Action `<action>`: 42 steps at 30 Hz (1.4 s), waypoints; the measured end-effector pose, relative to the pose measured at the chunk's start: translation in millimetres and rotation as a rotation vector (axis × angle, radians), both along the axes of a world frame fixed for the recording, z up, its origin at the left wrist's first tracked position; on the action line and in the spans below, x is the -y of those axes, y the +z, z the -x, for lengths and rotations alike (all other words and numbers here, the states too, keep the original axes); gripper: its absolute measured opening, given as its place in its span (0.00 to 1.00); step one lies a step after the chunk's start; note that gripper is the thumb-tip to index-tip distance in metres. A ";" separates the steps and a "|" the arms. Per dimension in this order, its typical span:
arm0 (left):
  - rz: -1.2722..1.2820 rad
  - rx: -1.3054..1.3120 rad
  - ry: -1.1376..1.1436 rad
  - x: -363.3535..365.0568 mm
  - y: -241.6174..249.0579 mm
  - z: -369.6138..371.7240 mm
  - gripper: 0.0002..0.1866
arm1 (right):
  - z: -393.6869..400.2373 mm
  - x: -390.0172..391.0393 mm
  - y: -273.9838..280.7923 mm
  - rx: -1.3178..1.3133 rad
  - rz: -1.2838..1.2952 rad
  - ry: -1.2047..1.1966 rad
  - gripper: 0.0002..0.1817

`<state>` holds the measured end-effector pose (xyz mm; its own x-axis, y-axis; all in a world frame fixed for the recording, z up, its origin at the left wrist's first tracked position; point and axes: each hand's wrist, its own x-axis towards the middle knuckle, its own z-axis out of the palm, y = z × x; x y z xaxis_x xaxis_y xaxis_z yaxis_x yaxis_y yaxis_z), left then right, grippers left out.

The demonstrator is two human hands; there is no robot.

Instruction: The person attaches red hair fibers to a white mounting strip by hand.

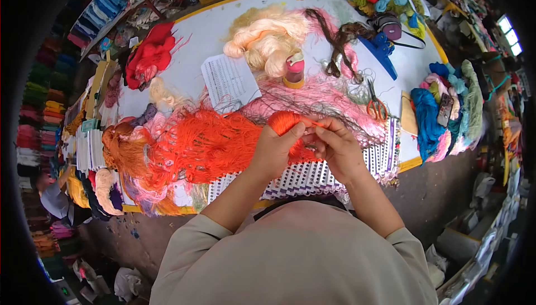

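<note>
My left hand is closed around a smooth bundle of orange-red yarn, its thumb lying along the near side. Close beside it, my right hand pinches an orange-red strand at the bundle's right end, fingers curled. A large loose heap of orange-red yarn spreads leftward from my left hand over the table. Under my forearms lies a row of white cards with dark holes. Pink yarn with dark strands is spread just beyond my hands.
Orange-handled scissors lie to the right. Farther back are a printed sheet, cream yarn, a blue plastic tool and red yarn. Blue and green skeins hang at the table's right edge. Shelves of coloured yarn stand left.
</note>
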<state>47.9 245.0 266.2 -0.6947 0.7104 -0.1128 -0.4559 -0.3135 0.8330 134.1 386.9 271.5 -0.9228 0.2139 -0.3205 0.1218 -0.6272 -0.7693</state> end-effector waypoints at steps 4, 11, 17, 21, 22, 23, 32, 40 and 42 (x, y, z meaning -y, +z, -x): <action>-0.035 0.081 -0.018 4.8 4.5 -0.4 0.15 | -2.4 0.9 -2.0 0.043 -0.035 0.023 0.09; -0.073 0.214 -0.037 6.8 3.0 -2.4 0.18 | -6.9 7.4 13.4 0.080 -0.223 0.044 0.09; -0.127 0.615 0.109 78.3 -41.6 73.6 0.09 | -61.7 -85.2 -34.7 0.088 -0.834 -0.534 0.14; -0.260 0.735 0.331 192.1 -105.3 161.2 0.02 | -170.6 -232.9 -102.0 -0.033 -0.047 -0.757 0.09; -0.017 0.556 0.565 213.6 -102.8 174.6 0.01 | -208.5 -286.3 -124.4 -0.168 0.003 -0.737 0.07; -0.073 0.665 0.649 248.1 -112.1 192.4 0.03 | -220.0 -304.4 -107.2 0.004 -0.144 -0.936 0.09; -0.169 0.567 0.239 171.7 -92.2 81.2 0.18 | -289.8 -410.0 -124.3 0.485 -1.205 -0.821 0.10; 0.564 0.563 -0.150 -49.6 -211.4 -65.0 0.14 | -121.8 -178.1 -228.9 0.376 -1.118 0.237 0.07; 0.837 0.358 -0.202 -82.6 -232.9 -85.8 0.14 | -107.4 -155.9 -254.0 0.239 -1.157 0.349 0.08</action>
